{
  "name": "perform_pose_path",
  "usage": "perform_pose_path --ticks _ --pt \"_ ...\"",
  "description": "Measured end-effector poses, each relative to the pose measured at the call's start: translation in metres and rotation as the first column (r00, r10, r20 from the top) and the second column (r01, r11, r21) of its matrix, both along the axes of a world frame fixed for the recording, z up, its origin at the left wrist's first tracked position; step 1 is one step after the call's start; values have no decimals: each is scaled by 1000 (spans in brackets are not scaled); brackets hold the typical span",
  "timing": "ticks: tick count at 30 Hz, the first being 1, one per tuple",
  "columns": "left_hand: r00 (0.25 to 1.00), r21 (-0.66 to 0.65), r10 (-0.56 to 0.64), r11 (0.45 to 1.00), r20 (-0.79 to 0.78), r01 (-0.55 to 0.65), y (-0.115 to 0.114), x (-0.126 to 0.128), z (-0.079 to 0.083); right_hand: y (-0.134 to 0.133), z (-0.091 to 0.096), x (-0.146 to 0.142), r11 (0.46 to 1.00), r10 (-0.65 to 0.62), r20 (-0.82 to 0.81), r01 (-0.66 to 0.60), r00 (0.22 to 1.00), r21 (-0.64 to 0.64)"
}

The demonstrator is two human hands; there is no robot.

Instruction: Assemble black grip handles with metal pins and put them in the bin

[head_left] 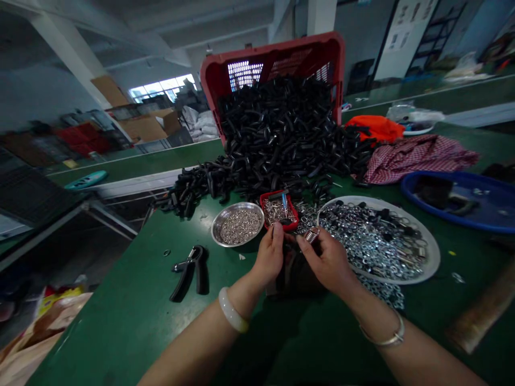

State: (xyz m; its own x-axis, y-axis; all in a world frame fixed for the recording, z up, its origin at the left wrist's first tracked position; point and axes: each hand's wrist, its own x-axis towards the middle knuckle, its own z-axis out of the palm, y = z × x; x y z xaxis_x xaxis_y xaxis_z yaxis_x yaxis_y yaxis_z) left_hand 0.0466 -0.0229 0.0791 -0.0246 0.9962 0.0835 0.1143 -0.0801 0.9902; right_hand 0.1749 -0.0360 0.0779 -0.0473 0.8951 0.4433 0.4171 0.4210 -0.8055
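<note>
Both forearms reach in from the bottom of the view, with the hands close together low over the green workbench (pixel 120 300). The right hand (pixel 328 260) is pinched, thumb and forefinger closed on a small ribbed silver piece (pixel 311 235) held up at the fingertips. The left hand (pixel 270 254) stands nearly upright with its fingers bunched, just beside that piece; whether it grips anything is hidden from this view. A dark lump (pixel 300 273) sits between and just below the hands, too shadowed to identify.

Just ahead of the left hand are a steel bowl (pixel 237 224) of small silver rings and a little red tray (pixel 279 210) of metal bits. Right of the hands, a wide white plate (pixel 378 241) holds a heap of silver washers. Black pliers (pixel 191 271) lie on the bench to the left. Behind everything, a big pile of black plastic pieces (pixel 273 139) spills from a tipped red crate (pixel 273 59).
</note>
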Motion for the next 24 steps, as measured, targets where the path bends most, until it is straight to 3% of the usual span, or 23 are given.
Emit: perform_pose_path --ticks 5,8,15,21,24 --pt "986 186 20 982 -166 11 3 0 -2 4 2 2 999 -22 115 17 993 50" --pt "977 205 -3 978 -213 48 7 0 -4 9 1 2 997 -36 142 26 989 72" --pt "990 -19 -115 993 -83 114 16 -1 -7 27 -5 9 989 142 382 -148 913 -15" --pt "988 -78 -151 986 -37 148 22 0 -12 27 -10 10 981 188 480 -137 857 -141" --pt "980 -116 -188 977 -62 180 19 0 -16 25 -7 8 975 213 577 -132 789 -178"
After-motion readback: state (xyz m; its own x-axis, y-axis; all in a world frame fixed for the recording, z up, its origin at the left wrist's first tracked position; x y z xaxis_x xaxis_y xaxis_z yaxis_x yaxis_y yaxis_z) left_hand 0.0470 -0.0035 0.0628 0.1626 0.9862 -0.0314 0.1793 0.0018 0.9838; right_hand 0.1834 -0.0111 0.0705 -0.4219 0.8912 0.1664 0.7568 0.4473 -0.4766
